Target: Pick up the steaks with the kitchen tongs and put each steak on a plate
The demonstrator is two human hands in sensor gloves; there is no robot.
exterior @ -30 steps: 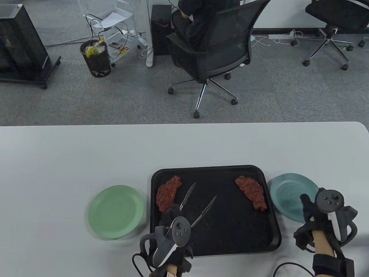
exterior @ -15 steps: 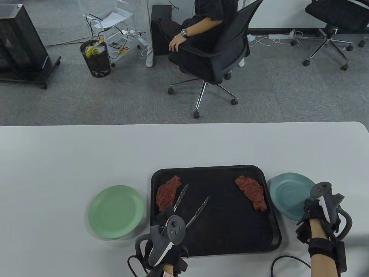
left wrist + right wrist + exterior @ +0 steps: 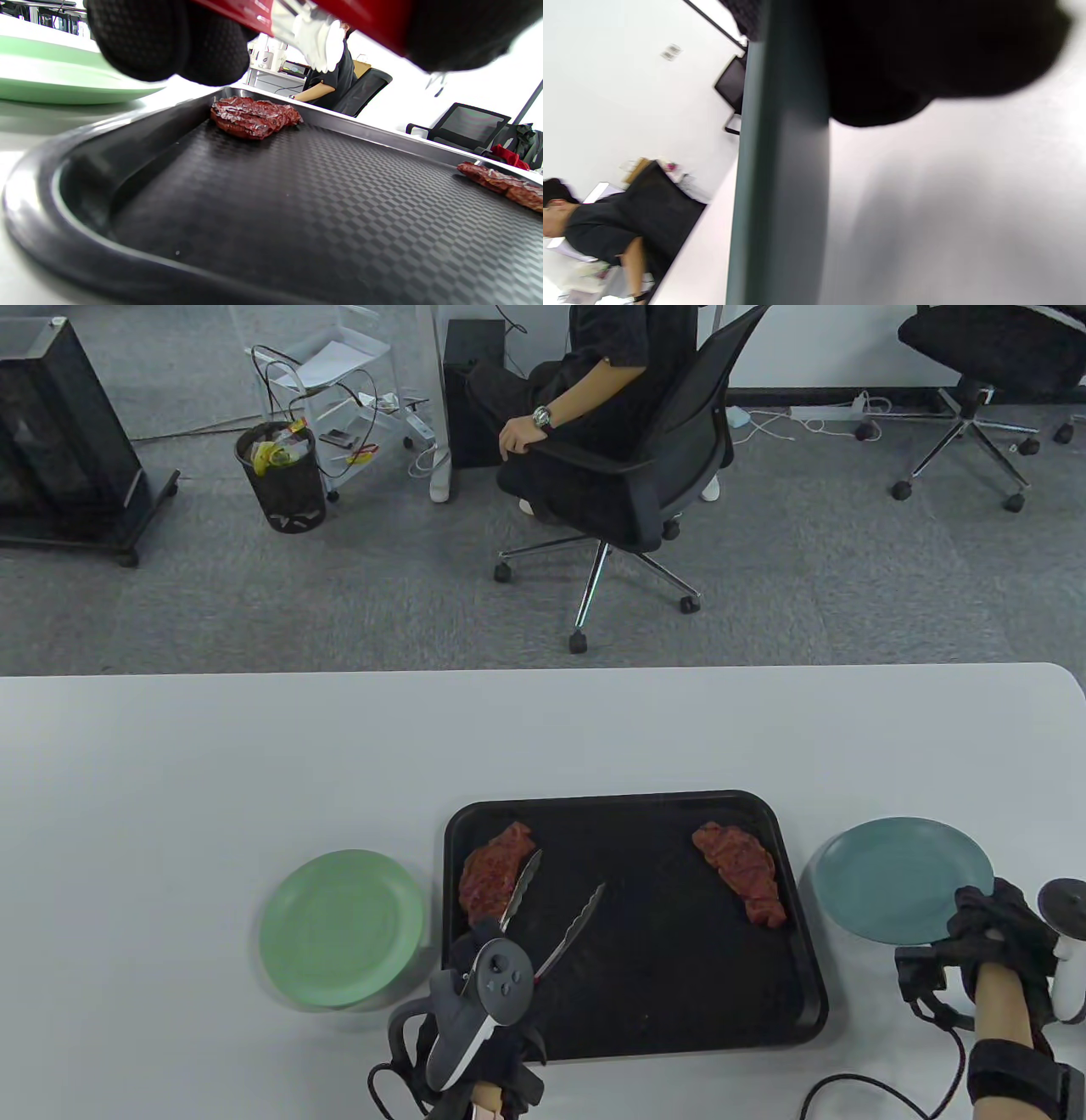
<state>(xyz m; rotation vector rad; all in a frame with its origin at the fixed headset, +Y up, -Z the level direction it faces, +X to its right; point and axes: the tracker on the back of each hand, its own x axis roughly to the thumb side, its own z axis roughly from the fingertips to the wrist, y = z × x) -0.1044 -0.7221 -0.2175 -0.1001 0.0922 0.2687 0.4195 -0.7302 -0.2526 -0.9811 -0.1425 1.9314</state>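
Two raw red steaks lie on the black tray (image 3: 679, 1027): the left steak (image 3: 492, 872) (image 3: 252, 116) in its far left corner, the right steak (image 3: 742, 874) (image 3: 500, 184) near its right wall. My left hand (image 3: 488, 976) grips metal tongs (image 3: 556, 916) with red handles (image 3: 322, 10); their arms are spread, and the left tip lies over the left steak. My right hand (image 3: 988, 925) grips the near rim of the teal plate (image 3: 899, 882) (image 3: 780, 178), lifted off the table. The green plate (image 3: 344, 929) (image 3: 55, 80) rests left of the tray.
The white table (image 3: 254, 746) stretches far beyond the tray. Behind it a person sits in a black office chair (image 3: 645, 466). A wire bin (image 3: 284, 475) and another chair (image 3: 984, 364) stand on the grey carpet.
My right hand took hold of the teal plate, lifted it and carried it right. My left hand slid the open tongs left, so one tip now overlaps the left steak.
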